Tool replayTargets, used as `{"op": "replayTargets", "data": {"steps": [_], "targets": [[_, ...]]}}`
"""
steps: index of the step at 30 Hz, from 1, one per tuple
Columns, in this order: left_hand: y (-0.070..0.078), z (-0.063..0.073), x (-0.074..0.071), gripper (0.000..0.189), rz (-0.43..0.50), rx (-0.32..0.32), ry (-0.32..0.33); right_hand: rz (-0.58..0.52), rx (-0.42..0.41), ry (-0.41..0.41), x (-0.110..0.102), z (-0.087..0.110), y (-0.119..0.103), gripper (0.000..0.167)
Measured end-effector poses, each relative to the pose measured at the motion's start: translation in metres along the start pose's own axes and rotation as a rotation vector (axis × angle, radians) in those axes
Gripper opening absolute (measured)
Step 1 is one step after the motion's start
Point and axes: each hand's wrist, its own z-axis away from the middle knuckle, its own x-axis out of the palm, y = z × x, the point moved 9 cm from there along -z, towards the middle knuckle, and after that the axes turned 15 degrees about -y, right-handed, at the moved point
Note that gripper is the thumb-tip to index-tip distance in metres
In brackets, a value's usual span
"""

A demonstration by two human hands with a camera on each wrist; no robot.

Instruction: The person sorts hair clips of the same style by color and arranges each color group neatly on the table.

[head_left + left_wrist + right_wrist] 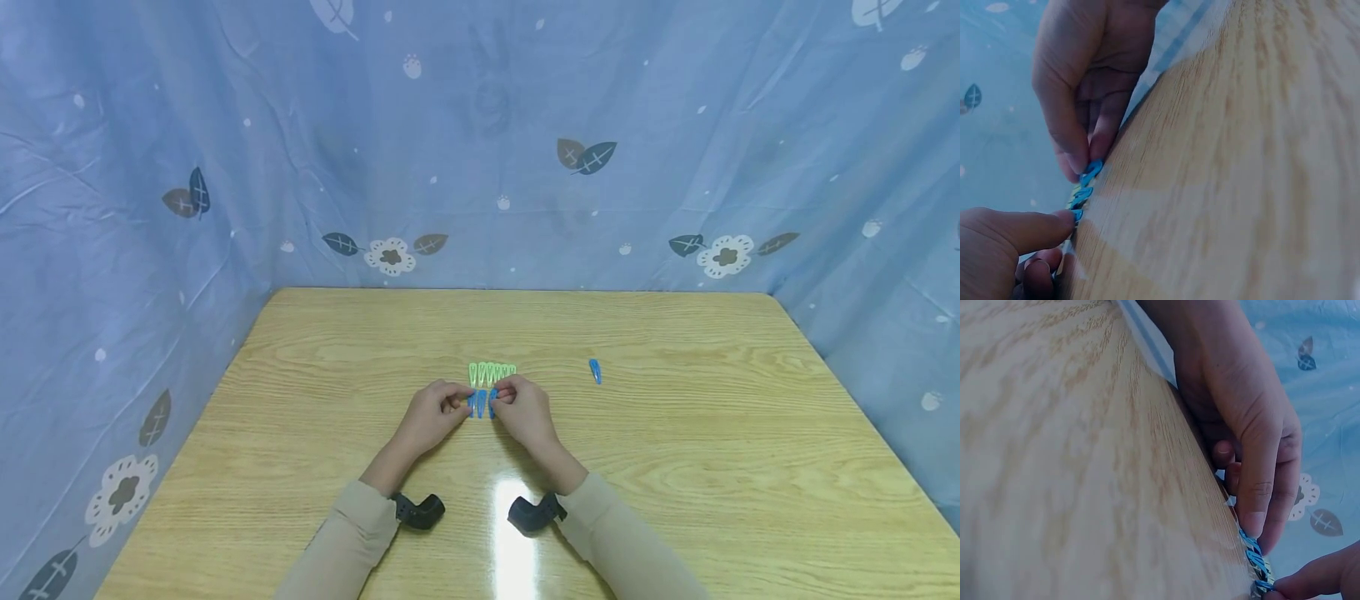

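Observation:
Blue snap hair clips lie side by side on the wooden table, with a middle hair clip between my two hands. My left hand holds the leftmost blue hair clip between thumb and forefinger. With thumb and fingertips, my right hand pinches the rightmost blue hair clip, which stands a small gap from the middle one. Just beyond them runs a row of several green hair clips, its right end partly behind the right hand's fingers.
Another blue hair clip lies apart, farther right on the wooden table. A blue patterned curtain hangs behind the table and along both sides. A black wrist mount juts inward from the left sleeve, another from the right.

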Motion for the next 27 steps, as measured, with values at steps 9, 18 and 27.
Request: {"op": "replayTargets", "data": {"steps": [9,18,27], "targets": [[0.001,0.000,-0.001,0.023,-0.003,0.006,-0.001,-0.001,-0.031,-0.009,0.000,-0.001,0.001,0.015],[-0.002,0.000,0.001,0.023,0.005,0.000,-0.011,-0.145,-0.053,-0.061,-0.005,0.000,0.001,0.026],[-0.004,-0.001,0.001,0.024,0.007,-0.011,-0.013,-0.214,-0.104,-0.105,-0.016,-0.002,0.002,0.034]]}}
